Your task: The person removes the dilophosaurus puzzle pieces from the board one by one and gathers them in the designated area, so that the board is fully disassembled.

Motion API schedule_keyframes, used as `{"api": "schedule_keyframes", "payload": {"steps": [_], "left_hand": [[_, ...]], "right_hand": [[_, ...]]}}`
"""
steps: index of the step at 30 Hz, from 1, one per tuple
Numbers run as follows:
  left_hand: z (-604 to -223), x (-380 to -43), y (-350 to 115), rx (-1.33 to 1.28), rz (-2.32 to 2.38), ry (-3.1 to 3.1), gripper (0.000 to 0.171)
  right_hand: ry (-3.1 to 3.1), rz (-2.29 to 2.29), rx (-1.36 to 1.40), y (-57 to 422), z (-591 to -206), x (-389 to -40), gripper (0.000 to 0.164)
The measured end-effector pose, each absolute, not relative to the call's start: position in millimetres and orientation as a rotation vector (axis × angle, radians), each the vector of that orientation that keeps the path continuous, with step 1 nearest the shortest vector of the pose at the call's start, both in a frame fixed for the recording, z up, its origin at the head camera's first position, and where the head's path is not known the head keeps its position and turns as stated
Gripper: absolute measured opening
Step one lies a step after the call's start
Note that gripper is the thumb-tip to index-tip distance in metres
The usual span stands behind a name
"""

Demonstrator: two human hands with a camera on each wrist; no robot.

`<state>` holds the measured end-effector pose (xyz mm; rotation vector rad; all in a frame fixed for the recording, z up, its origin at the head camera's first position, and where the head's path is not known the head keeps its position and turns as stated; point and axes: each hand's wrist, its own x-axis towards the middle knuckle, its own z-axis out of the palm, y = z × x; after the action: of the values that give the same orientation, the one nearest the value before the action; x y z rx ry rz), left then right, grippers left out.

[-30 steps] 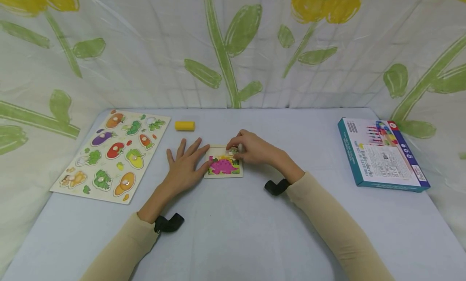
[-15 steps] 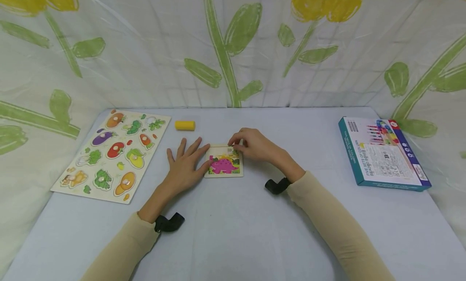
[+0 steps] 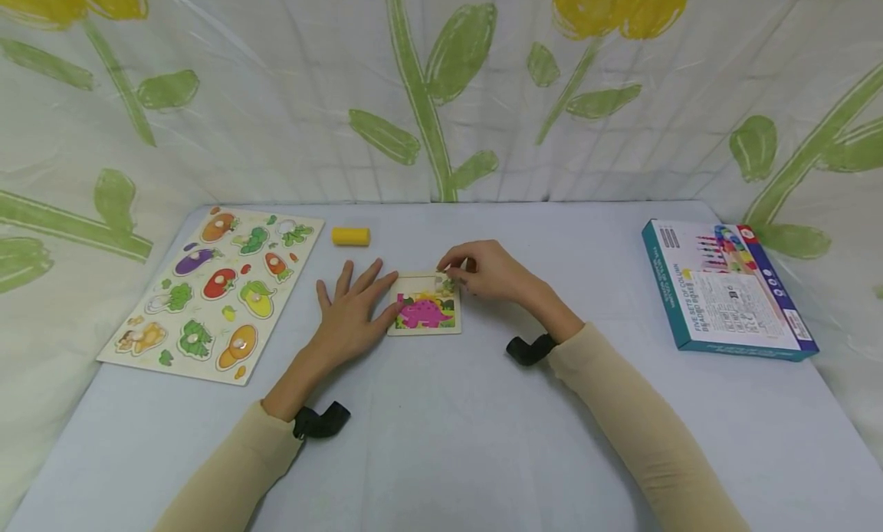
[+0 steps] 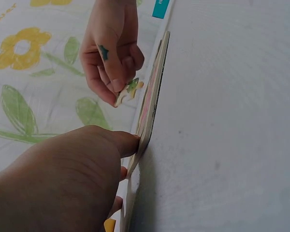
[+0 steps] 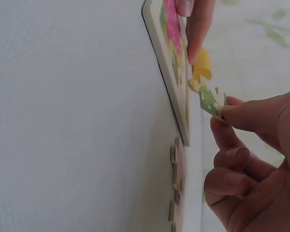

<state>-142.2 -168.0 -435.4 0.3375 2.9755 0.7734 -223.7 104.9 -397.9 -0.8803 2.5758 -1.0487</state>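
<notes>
A small jigsaw frame (image 3: 424, 332) lies on the table with a pink dinosaur picture (image 3: 426, 313) along its near part; its far left part shows bare wood. My left hand (image 3: 350, 313) is spread flat at the frame's left side, thumb and index finger touching its edge. Between thumb and index finger, my right hand (image 3: 493, 271) pinches a green and yellow jigsaw piece (image 5: 210, 100). In the right wrist view the piece is tilted, raised off the frame near its far right corner. Knobbly-edged flat pieces (image 5: 177, 179) lie beside the frame, under the right hand.
A vegetable peg puzzle board (image 3: 237, 265) lies at the left. A yellow cylinder (image 3: 350, 237) rests behind the left hand. At the right lies a teal-edged flat box (image 3: 731, 290). A flower-printed sheet (image 3: 276, 95) hangs behind the table.
My right hand has shifted slightly back and to the right with the jigsaw piece, whose angle has changed. The left hand stays on the frame's edge.
</notes>
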Motion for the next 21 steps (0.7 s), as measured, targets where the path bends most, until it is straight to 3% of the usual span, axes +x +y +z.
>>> {"api": "schedule_keyframes", "payload": {"steps": [21], "left_hand": [[-438,-143,-169,0.344,0.813,2.981,0.063]], "right_hand": [[2.543,-1.104,-0.752,163,-403,-232,0.02]]}}
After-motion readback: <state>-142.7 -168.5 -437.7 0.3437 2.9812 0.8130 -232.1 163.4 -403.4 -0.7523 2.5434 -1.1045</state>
